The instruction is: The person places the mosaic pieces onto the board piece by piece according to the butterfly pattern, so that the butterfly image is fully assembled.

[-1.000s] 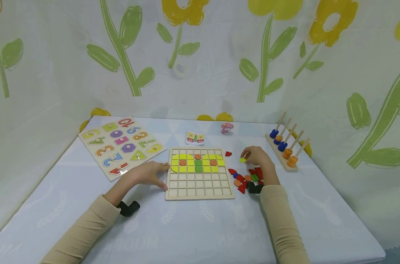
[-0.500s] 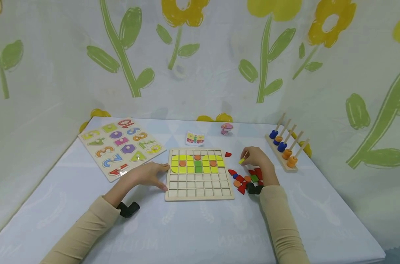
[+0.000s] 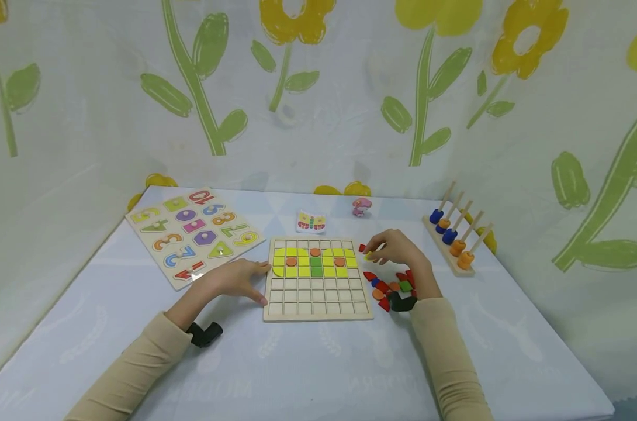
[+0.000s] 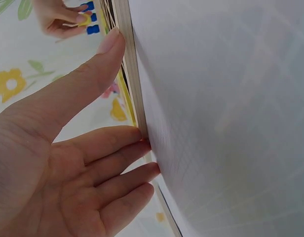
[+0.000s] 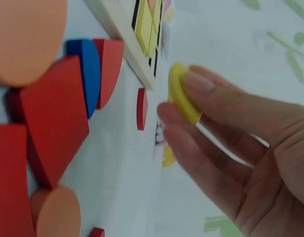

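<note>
A wooden grid board point(image 3: 318, 298) lies mid-table, with yellow, green and orange pieces set in its upper rows. My left hand point(image 3: 239, 278) rests against the board's left edge; in the left wrist view its thumb and extended fingers touch the wooden side. Right of the board, my right hand point(image 3: 394, 248) pinches a yellow wooden piece with a curved edge point(image 5: 182, 94) between thumb and fingers, held above the table. Below that hand lie loose red, orange, blue and green blocks point(image 3: 383, 286). One red piece point(image 5: 142, 108) lies apart, near the board's corner.
A number-and-shape puzzle board point(image 3: 192, 234) lies at the back left. Behind the grid board are a butterfly pattern card point(image 3: 311, 221) and a pink figurine point(image 3: 362, 206). A peg stand point(image 3: 450, 245) with blue and orange beads stands at the right.
My right hand has moved left toward the grid board with the yellow piece, now overlapping the lone red piece's surroundings. My left hand stays at the board's edge.
</note>
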The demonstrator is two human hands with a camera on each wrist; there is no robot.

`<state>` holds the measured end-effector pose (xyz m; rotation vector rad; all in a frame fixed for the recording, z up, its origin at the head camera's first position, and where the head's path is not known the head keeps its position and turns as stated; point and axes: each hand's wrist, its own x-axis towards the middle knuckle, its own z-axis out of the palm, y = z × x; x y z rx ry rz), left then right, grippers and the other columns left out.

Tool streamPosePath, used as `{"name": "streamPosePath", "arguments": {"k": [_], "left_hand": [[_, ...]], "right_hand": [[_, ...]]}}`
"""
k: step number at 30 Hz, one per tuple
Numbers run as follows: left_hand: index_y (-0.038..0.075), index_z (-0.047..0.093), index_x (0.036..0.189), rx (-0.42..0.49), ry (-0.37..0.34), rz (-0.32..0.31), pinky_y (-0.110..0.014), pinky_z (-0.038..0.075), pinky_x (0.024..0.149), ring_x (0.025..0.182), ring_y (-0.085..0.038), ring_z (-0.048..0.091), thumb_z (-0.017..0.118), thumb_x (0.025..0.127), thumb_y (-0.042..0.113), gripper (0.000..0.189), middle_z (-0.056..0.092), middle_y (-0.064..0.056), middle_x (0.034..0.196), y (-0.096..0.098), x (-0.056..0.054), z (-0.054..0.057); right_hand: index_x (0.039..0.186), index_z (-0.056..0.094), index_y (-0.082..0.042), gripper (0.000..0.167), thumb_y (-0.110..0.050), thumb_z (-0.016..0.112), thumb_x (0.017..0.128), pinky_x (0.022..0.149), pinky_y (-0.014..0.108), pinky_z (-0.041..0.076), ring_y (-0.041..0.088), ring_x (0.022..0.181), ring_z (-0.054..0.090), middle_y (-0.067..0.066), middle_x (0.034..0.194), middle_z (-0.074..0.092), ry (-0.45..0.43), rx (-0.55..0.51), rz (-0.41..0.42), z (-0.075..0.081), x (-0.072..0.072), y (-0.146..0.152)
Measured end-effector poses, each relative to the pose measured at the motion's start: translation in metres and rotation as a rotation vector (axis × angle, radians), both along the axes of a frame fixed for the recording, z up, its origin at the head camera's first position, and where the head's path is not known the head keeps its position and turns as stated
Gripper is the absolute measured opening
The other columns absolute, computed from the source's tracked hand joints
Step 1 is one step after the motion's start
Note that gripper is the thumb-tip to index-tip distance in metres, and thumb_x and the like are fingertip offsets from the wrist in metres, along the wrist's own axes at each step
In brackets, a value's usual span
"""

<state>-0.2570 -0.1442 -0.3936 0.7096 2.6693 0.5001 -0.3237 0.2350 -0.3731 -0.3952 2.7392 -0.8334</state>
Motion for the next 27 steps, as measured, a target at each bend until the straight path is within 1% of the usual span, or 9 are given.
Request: {"name": "streamPosePath", "arguments": {"k": [3, 7, 10, 12, 15, 20, 27], "left_hand": [[0.002, 0.046, 0.142, -0.001, 0.006, -0.008, -0.051, 0.029, 0.111, 0.138, -0.036, 0.034, 0.081, 0.075, 0.043, 0.086, 0.04, -0.013, 0.149, 0.0, 0.0, -0.001], [0.0, 0.045, 0.142, -0.01, 0.027, -0.025, -0.05, 0.029, 0.111, 0.137, -0.035, 0.034, 0.081, 0.075, 0.043, 0.087, 0.04, -0.015, 0.148, 0.001, -0.001, -0.001], [0.0, 0.045, 0.142, -0.014, 0.032, -0.029, -0.05, 0.03, 0.111, 0.137, -0.035, 0.035, 0.081, 0.075, 0.042, 0.087, 0.04, -0.016, 0.148, 0.001, -0.001, -0.001], [0.0, 0.045, 0.142, -0.016, 0.027, -0.023, -0.05, 0.03, 0.111, 0.137, -0.035, 0.034, 0.081, 0.074, 0.042, 0.087, 0.04, -0.016, 0.148, 0.0, -0.002, -0.002], [0.0, 0.046, 0.141, -0.019, 0.031, -0.025, -0.05, 0.031, 0.11, 0.137, -0.036, 0.034, 0.081, 0.074, 0.042, 0.087, 0.04, -0.016, 0.148, -0.001, -0.002, -0.001], [0.001, 0.046, 0.141, -0.016, 0.034, -0.024, -0.051, 0.031, 0.11, 0.137, -0.036, 0.034, 0.081, 0.074, 0.042, 0.086, 0.041, -0.016, 0.148, -0.001, -0.003, 0.001], [0.001, 0.046, 0.141, -0.011, 0.024, -0.017, -0.051, 0.031, 0.11, 0.137, -0.036, 0.034, 0.081, 0.074, 0.042, 0.086, 0.04, -0.015, 0.148, -0.001, -0.001, -0.002]], "right_hand": [[0.098, 0.073, -0.007, 0.012, -0.007, 0.072, 0.086, 0.071, 0.031, 0.058, 0.02, 0.078, 0.065, 0.005, 0.093, 0.069, -0.009, -0.01, 0.056, 0.001, 0.002, -0.008], [0.094, 0.074, -0.009, 0.01, -0.005, 0.072, 0.085, 0.074, 0.031, 0.056, 0.019, 0.079, 0.062, 0.002, 0.091, 0.069, -0.015, 0.044, 0.113, 0.002, 0.005, -0.018], [0.095, 0.076, -0.009, 0.012, -0.003, 0.071, 0.086, 0.076, 0.031, 0.055, 0.018, 0.079, 0.062, 0.002, 0.093, 0.069, -0.026, 0.082, 0.154, 0.002, 0.007, -0.025], [0.096, 0.076, -0.009, 0.014, -0.002, 0.07, 0.086, 0.075, 0.03, 0.055, 0.018, 0.08, 0.062, 0.001, 0.093, 0.069, -0.025, 0.094, 0.18, 0.002, 0.008, -0.028], [0.093, 0.075, -0.01, 0.012, -0.003, 0.072, 0.085, 0.073, 0.029, 0.055, 0.018, 0.08, 0.06, 0.0, 0.089, 0.068, -0.021, 0.106, 0.206, 0.003, 0.007, -0.033], [0.09, 0.074, -0.012, 0.01, -0.005, 0.074, 0.084, 0.072, 0.028, 0.054, 0.019, 0.081, 0.058, -0.001, 0.086, 0.067, -0.014, 0.126, 0.188, 0.004, 0.007, -0.038], [0.092, 0.076, -0.013, 0.011, -0.008, 0.076, 0.083, 0.07, 0.028, 0.053, 0.018, 0.077, 0.058, 0.0, 0.084, 0.066, -0.022, 0.16, 0.164, 0.001, 0.01, -0.041]]}}
